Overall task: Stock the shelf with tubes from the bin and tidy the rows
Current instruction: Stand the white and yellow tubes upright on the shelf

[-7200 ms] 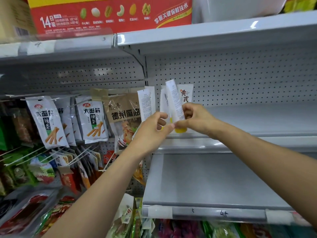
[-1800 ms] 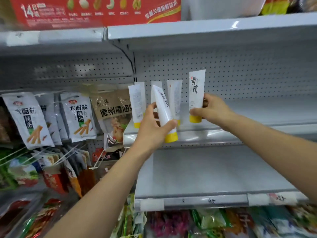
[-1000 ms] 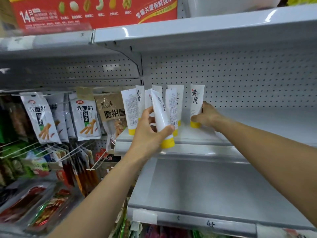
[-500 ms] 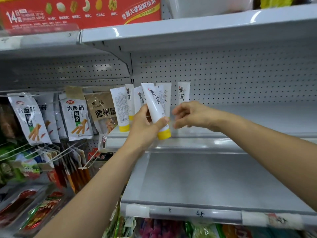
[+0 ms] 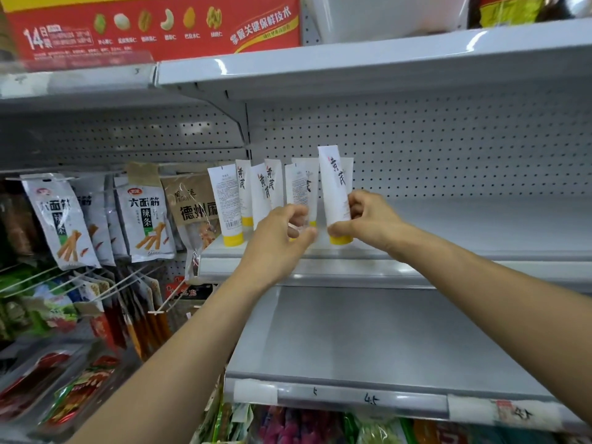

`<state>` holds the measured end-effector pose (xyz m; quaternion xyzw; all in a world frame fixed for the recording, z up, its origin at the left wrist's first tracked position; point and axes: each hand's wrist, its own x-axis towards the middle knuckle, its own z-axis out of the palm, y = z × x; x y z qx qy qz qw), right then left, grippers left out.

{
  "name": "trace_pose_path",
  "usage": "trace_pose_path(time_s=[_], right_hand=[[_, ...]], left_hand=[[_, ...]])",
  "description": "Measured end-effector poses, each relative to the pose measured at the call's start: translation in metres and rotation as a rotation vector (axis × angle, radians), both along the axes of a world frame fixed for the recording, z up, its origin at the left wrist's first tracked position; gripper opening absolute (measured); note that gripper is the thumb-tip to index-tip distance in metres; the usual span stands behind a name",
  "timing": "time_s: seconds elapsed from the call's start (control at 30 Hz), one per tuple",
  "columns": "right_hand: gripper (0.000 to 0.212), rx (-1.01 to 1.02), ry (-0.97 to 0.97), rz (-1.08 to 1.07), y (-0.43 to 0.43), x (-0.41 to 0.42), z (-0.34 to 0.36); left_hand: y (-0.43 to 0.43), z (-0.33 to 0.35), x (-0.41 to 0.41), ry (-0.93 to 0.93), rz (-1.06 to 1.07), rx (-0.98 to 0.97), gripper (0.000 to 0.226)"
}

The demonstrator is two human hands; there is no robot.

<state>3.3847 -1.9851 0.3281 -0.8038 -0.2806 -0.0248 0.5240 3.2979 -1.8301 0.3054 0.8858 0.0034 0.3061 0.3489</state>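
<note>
1. An empty grey lower shelf [image 5: 368, 341] lies nearest, with a price rail along its front edge.
2. Above it, the middle shelf [image 5: 464, 251] carries the tubes at its left end.
3. The left hand [image 5: 278, 238] is held before the row, its grip loosely curled and empty, fingertips pinched near a tube's yellow cap.
4. A white tube [image 5: 334, 190] is gripped upright by the right hand [image 5: 368, 219], its cap just above the shelf.
5. Farther left, a row of tubes [image 5: 253, 193] stands cap-down against the pegboard [image 5: 448, 145].
6. Snack packets [image 5: 144, 222] hang at the left.
</note>
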Motion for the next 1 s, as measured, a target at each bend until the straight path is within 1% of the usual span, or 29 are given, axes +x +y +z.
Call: trace_pose_path(time_s=[0.07,0.13,0.3,0.6,0.73,0.93,1.0], right_hand=[[0.044,-0.014,-0.006,-0.050,0.001,0.012,-0.006],[0.047,-0.032,-0.003,-0.072,0.003,0.019,-0.011],[0.049,-0.051,0.052,-0.074,0.008,0.032,-0.020],[0.057,-0.092,0.039,-0.099,0.016,0.043,-0.024],[0.053,-0.111,0.005,-0.121,0.017,0.044,-0.025],[0.062,-0.163,0.041,-0.134,0.013,0.032,-0.025],[0.064,-0.188,-0.018,-0.211,0.008,0.018,-0.025]], left_hand=[[0.003,-0.008,-0.002,0.004,0.056,0.167,0.039],[0.006,-0.012,-0.004,-0.007,0.096,0.290,0.038],[0.012,-0.013,-0.010,0.008,0.146,0.442,0.040],[0.018,-0.022,-0.009,0.044,0.149,0.440,0.040],[0.019,-0.026,-0.009,0.052,0.156,0.451,0.038],[0.017,-0.031,-0.017,0.059,0.135,0.369,0.035],[0.018,-0.034,-0.025,0.033,0.129,0.345,0.033]])
